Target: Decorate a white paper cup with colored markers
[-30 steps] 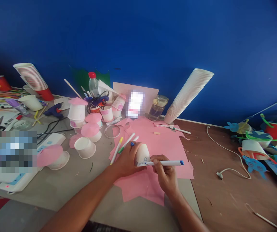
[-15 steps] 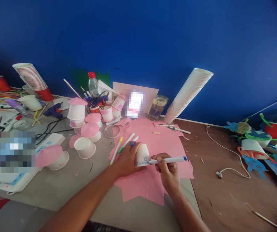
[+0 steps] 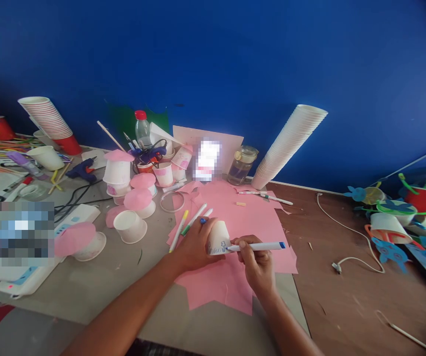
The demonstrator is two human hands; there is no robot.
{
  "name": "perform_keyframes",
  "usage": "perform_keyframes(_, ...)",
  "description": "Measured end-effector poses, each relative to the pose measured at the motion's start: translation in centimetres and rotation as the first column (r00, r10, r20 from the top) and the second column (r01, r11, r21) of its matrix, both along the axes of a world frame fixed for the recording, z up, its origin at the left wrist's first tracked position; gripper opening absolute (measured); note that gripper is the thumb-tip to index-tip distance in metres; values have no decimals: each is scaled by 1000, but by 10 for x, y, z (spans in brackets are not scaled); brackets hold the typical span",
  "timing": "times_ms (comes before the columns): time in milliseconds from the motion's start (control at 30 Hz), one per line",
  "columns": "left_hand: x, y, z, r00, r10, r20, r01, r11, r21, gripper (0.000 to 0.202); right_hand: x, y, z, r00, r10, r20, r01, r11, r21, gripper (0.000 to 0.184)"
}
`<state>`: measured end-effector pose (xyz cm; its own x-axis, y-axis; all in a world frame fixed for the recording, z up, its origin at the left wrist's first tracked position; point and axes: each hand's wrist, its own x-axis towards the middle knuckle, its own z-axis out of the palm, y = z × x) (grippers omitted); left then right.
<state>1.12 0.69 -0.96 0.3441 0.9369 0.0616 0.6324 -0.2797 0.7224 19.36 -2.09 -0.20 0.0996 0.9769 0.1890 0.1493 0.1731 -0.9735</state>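
My left hand (image 3: 194,244) is wrapped round a small white paper cup (image 3: 219,237) that stands upside down on pink paper sheets (image 3: 250,217). My right hand (image 3: 256,259) pinches a white marker with a blue end (image 3: 259,246), held level with its tip against the cup's lower wall, where small blue drawings show. Just beyond my left hand, a yellow marker (image 3: 179,231), a green marker (image 3: 194,220) and a blue-tipped marker lie on the paper's edge.
A slanted stack of white cups (image 3: 289,143) leans on the blue wall. Pink-topped cups (image 3: 138,200), a water bottle (image 3: 143,129), a glass jar (image 3: 241,165) and a glue gun (image 3: 82,169) crowd the back left. A white cable (image 3: 346,232) crosses the brown table at right, near coloured cup crafts (image 3: 394,227).
The marker's tip shifted a little along the cup's lower wall and my right hand moved slightly with it. My left hand and the cup stayed put.
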Motion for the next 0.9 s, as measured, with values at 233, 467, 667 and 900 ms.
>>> perform_keyframes(233,1,0,3,1000,10,-7,-10,1000,-17,87,-1,-1,5,999,41,5,-41,999,18,29)
perform_keyframes(467,0,0,2,1000,5,-10,-5,1000,-8,88,-1,1,4,997,20,-75,-24,998,-53,32)
perform_keyframes(667,0,0,2,1000,-5,-1,5,1000,8,90,0,2,5,998,-11,-69,7,998,-58,32)
perform_keyframes(900,0,0,3,1000,-5,1,5,1000,-6,90,3,2,1,998,10,-56,-13,998,-66,33)
